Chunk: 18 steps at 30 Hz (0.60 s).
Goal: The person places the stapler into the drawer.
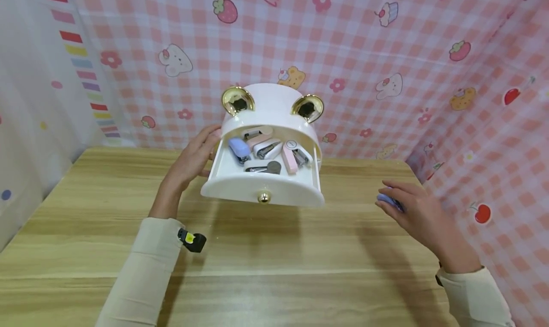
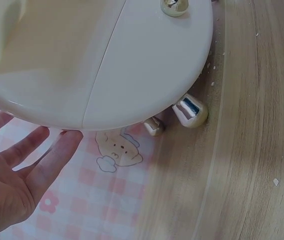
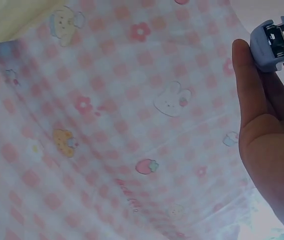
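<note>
My right hand (image 1: pixel 418 215) is over the right side of the table, pinching a small blue stapler (image 3: pixel 268 47) between thumb and fingers. In the head view the fingers partly cover it. My left hand (image 1: pixel 190 158) rests against the left side of a white box (image 1: pixel 274 98) with gold-rimmed eyes. In the left wrist view its fingertips touch the box wall, fingers fairly straight. The box's drawer (image 1: pixel 231 188) is pulled out. Inside lie another blue stapler (image 1: pixel 239 148) and several small white and pink pieces with metal parts.
The wood-grain table (image 1: pixel 257 270) spreads in front of the box. A pink checked cloth (image 1: pixel 266 45) with cartoon prints hangs behind and along the right. A pale curtain (image 1: pixel 38 79) stands at the left. A gold knob (image 1: pixel 264 197) juts from the drawer front.
</note>
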Each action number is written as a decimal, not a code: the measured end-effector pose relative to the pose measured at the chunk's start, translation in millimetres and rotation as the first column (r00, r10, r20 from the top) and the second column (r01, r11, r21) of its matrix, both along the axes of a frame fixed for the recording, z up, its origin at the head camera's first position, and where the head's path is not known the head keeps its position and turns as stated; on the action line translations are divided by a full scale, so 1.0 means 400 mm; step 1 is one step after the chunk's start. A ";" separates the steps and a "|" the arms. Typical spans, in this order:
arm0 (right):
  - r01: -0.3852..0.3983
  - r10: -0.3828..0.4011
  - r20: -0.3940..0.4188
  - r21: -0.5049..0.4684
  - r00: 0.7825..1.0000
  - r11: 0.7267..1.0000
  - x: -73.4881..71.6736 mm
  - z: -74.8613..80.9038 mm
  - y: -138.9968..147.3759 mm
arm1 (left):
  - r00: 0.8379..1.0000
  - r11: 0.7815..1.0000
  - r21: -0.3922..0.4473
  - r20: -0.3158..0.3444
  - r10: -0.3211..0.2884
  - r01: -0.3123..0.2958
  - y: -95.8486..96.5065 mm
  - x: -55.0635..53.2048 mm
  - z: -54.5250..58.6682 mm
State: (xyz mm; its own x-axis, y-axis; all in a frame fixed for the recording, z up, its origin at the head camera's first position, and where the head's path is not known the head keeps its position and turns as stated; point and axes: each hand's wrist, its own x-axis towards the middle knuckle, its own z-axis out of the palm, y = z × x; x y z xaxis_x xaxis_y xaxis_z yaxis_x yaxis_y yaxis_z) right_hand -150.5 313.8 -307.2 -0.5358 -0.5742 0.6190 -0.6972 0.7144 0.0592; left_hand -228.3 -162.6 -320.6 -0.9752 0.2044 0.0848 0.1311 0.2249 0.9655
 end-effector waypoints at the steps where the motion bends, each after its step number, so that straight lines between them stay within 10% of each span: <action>1: -0.009 0.009 -0.007 -0.005 1.000 1.000 -0.005 0.008 -0.004 | 1.000 1.000 -0.001 0.000 0.001 -0.001 0.000 0.000 0.001; 18: -0.001 0.003 0.033 -0.044 0.999 0.999 -0.028 0.128 -0.085 | 1.000 1.000 0.010 -0.004 0.002 -0.002 -0.001 -0.001 -0.001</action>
